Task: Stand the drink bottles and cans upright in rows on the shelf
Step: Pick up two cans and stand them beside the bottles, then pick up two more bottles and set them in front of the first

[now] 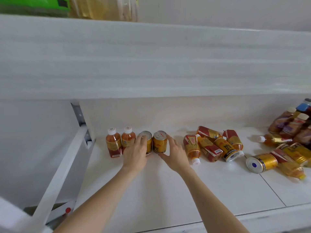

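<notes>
White shelf (168,190) holds a starting row: left hand (134,158) grips the left can (149,142), right hand (176,155) cups the right can (159,142), seemingly squaring them together

- Green pack (33,4) on the upper board (151,56), far left.
- Yellowish clear pack (104,9) just beside it.
- Grey bracket (79,115) at the left.
- Red knob (68,210) low left.

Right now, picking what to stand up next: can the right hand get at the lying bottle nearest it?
Probably yes: the lying bottle sits right of the right hand, bare shelf between, nothing over it; the hand must first release the right can.
</notes>
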Tool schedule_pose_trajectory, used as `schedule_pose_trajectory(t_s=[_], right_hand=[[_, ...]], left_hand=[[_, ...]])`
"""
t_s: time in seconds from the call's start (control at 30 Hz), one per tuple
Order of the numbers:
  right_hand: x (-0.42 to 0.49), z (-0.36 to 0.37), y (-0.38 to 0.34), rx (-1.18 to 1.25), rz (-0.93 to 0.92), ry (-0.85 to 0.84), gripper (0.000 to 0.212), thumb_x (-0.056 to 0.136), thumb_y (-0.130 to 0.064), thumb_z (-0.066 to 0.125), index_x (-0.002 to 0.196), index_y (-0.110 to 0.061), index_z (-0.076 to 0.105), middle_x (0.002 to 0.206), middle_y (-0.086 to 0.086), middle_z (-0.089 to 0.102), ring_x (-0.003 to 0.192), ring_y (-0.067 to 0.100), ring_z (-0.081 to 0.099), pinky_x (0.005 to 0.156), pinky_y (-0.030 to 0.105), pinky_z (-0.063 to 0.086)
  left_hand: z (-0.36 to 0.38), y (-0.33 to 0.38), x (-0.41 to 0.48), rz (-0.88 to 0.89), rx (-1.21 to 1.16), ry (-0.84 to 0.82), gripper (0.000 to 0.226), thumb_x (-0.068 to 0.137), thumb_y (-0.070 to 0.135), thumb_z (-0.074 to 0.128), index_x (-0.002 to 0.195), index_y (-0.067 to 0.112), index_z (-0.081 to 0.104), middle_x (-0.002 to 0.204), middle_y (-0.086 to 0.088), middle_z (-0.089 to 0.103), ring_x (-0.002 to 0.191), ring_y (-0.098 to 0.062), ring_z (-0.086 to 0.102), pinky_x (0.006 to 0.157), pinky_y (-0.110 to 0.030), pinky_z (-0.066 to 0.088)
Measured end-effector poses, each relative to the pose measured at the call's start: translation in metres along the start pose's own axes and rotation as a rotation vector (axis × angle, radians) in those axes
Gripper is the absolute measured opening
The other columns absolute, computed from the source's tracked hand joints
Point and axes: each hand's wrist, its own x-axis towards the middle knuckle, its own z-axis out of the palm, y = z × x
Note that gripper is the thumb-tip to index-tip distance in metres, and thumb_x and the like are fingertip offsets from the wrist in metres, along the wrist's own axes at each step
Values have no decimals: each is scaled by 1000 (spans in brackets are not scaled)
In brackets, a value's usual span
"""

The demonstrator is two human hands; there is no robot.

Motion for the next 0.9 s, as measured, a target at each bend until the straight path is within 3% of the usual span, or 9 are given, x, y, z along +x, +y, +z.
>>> schedule_pose_trajectory(t_s=[0.1,0.23,0.4,0.7,0.9], right_hand=[[-19,-11,7,-159,-31,6,85,84,-46,63,150,-27,13,158,3,23,144,25,22,112,46,27],[-44,-34,24,-290,-60,52,90,84,-48,63,151,-29,7,161,2,9,148,23,5,117,47,14],[-70,-68,54,-375,-22,109,92,81,-51,64,151,-31,7,161,0,8,149,21,3,117,49,14],[-85,-119,119,-413,105,128,93,80,-53,65,151,-32,9,161,-1,9,148,22,5,117,51,10],[-74,-154,169,-408,79,87,89,81,-55,63,150,-33,11,161,-1,10,148,25,7,117,52,12]], left_hand=[[-9,6,-10,150,18,14,84,74,46,75,140,12,37,139,-8,48,124,-28,47,95,-41,49],[-18,20,-19,273,66,-18,93,73,46,75,146,13,28,150,-10,36,137,-30,33,107,-46,37],[-26,40,-23,335,109,-1,97,66,42,82,145,14,32,153,-11,34,140,-32,32,107,-50,37],[-22,87,-17,347,149,-68,99,79,44,70,152,23,6,161,-7,7,147,-27,8,116,-46,21],[-9,126,-9,286,168,-83,101,78,40,73,152,25,5,162,-8,8,148,-28,10,116,-47,21]])
